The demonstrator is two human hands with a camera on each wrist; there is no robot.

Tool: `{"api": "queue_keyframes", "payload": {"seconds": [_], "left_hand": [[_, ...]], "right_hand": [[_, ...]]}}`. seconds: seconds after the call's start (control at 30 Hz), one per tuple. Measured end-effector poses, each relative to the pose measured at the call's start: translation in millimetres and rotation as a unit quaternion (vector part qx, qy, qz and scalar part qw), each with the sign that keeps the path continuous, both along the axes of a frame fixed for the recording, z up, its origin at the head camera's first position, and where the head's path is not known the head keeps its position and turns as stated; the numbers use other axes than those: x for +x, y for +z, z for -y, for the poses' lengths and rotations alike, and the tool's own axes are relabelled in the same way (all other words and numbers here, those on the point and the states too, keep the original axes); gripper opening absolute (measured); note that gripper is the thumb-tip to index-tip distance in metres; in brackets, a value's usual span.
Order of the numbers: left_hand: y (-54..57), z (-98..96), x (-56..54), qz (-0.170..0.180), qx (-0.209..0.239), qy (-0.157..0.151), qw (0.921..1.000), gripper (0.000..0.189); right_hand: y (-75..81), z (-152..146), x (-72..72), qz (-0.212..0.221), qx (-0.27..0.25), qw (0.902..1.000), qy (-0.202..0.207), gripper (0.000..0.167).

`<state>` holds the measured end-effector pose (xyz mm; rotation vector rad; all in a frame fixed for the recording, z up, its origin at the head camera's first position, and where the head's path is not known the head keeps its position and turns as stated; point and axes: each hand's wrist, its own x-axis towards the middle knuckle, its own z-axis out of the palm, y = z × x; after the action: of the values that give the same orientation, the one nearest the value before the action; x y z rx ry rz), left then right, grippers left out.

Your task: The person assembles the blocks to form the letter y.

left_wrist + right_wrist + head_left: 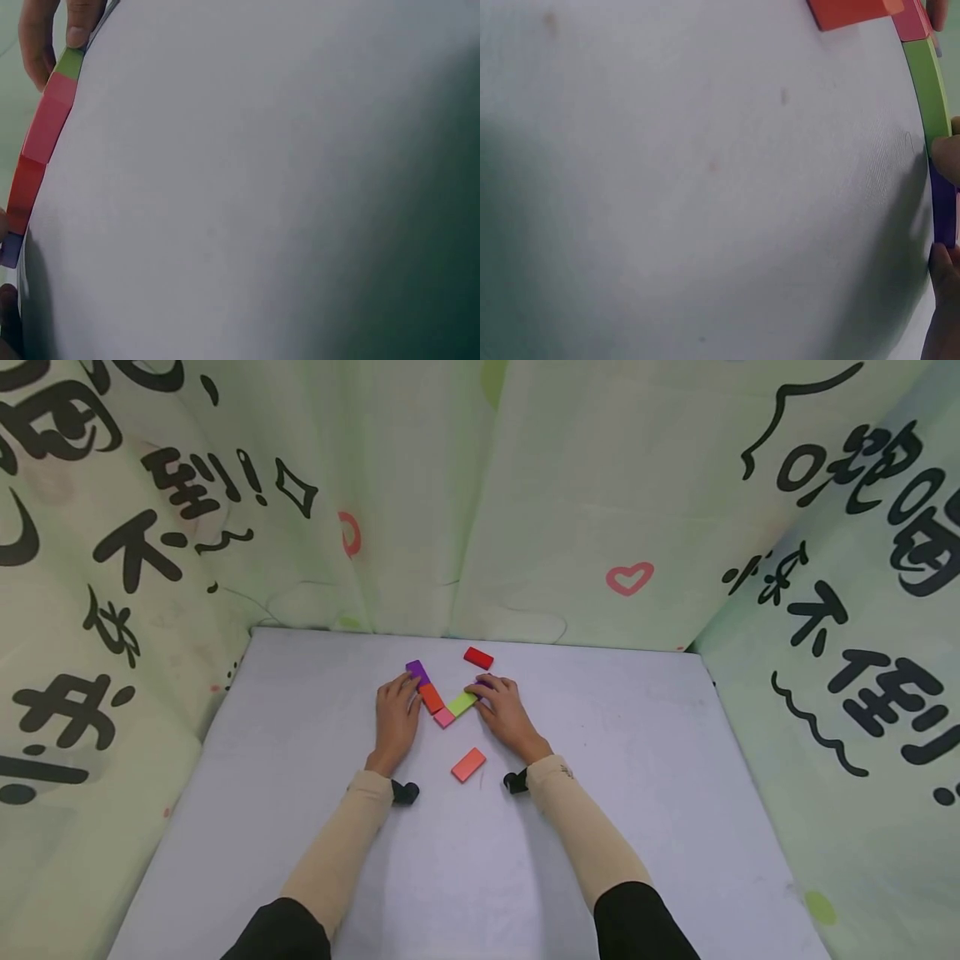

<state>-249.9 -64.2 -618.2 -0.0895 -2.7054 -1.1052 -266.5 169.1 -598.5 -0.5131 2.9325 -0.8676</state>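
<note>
Small coloured blocks stand end to end in a V on the table. The left arm of the V has a purple block (416,668) and an orange-red block (431,698); a pink block (444,718) sits at the bottom corner. A green block (461,703) and a second purple block (943,202) form the right arm. My left hand (395,714) holds the left purple block near its join with the orange-red one. With thumb and fingers, my right hand (506,714) pinches the other purple block, largely hidden in the head view, beside the green one.
A red block (478,657) lies beyond the V's opening. Nearer me, between my forearms, lies an orange block (468,765). The white table (637,760) meets printed curtains (555,527) at its back and sides.
</note>
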Motion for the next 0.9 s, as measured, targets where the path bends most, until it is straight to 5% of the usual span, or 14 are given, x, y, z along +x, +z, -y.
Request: {"api": "queue_keyframes", "payload": {"seconds": [0.53, 0.9], "left_hand": [[-0.9, 0.1, 1.9, 0.001, -0.004, 0.002, 1.0, 0.043], [-2.4, -2.3, 12.0, 0.004, 0.079, 0.027, 0.9965, 0.04]], "right_hand": [[0.0, -0.8, -0.9, -0.001, 0.005, 1.0, 0.006, 0.035], [1.3, -0.6, -0.3, -0.001, 0.005, 1.0, 0.005, 0.034]]}}
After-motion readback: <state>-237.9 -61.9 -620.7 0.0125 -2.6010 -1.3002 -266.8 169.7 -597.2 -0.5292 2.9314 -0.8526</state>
